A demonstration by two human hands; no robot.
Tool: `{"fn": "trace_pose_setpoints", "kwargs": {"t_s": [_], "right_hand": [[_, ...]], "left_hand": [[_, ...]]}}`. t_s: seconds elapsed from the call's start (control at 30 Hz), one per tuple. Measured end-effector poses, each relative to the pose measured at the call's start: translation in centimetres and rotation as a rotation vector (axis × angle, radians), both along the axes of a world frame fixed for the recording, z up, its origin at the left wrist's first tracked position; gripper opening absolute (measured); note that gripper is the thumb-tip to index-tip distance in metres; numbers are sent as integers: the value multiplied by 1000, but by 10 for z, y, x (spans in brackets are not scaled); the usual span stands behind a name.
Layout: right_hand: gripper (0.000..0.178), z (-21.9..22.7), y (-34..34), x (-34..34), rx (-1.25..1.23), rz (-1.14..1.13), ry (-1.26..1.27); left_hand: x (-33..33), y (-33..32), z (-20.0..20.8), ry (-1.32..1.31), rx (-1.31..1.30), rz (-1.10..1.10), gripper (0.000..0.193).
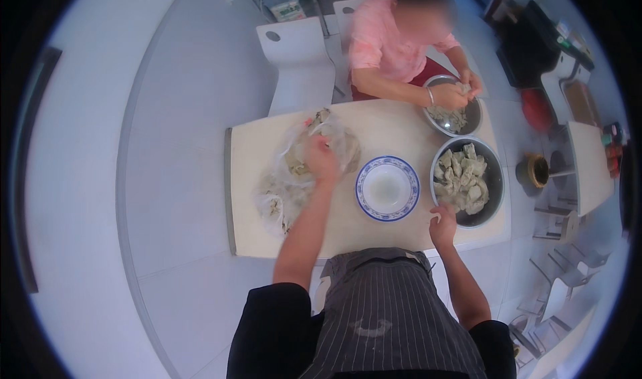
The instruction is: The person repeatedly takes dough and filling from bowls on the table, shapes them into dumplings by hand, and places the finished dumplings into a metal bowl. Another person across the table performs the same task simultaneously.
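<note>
While my left hand (322, 157) is over the clear plastic bag (350, 148) of greyish-green pieces, my right hand (441, 226) is by the near-left rim of the round, silver-coloured metal bowl (499, 190) at the right side of the pale cream counter (401, 126). My left fingers look curled in toward the bag, but they are blurred and I cannot tell whether I have a piece between them. On my right hand the thumb and fingers are drawn narrow, close together at the rim; I cannot tell whether anything is pinched there.

The bag sits on the left half of the counter, with more clear plastic and dark-flecked bits (273, 207) lying nearer me. Pale, greyish chunks (468, 175) are heaped in the metal bowl. Between the bag and that bowl stands a round white bowl with a blue-patterned rim (362, 189); its inside looks pale, perhaps with liquid in it.

Just beyond the heaped bowl is a second round metal bowl (473, 119) with smaller pale pieces inside. Across from me a person in a pink shirt (378, 41) holds both hands (453, 97) over it, fingers close together.
</note>
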State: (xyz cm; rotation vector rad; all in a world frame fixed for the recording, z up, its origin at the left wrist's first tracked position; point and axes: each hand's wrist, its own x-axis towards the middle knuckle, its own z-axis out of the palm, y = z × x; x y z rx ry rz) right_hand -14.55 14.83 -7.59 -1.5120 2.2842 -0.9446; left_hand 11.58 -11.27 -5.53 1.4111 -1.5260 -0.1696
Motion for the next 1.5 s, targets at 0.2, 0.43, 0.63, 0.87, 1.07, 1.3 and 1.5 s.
{"fn": "trace_pose_setpoints", "kwargs": {"t_s": [0.2,0.43,0.63,0.87,1.07,1.3,1.5], "right_hand": [[23,-8,-11,4,64,-20,40],[21,-12,-5,-5,101,-25,41],[20,-12,-5,-1,118,-43,86],[21,-14,-12,5,134,-23,96],[19,-11,-8,-1,155,-49,92],[19,-15,-9,0,124,-14,118],[18,-12,-5,0,116,-44,120]], "left_hand": [[108,-32,-60,-534,828,-118,49],[72,-12,-54,-689,663,-221,76],[71,-14,-44,-441,866,-259,73],[97,-34,-87,-379,688,-316,59],[99,-30,-65,-109,865,-362,55],[122,-35,-46,44,1036,-354,54],[110,-43,-25,99,995,-359,38]]}}
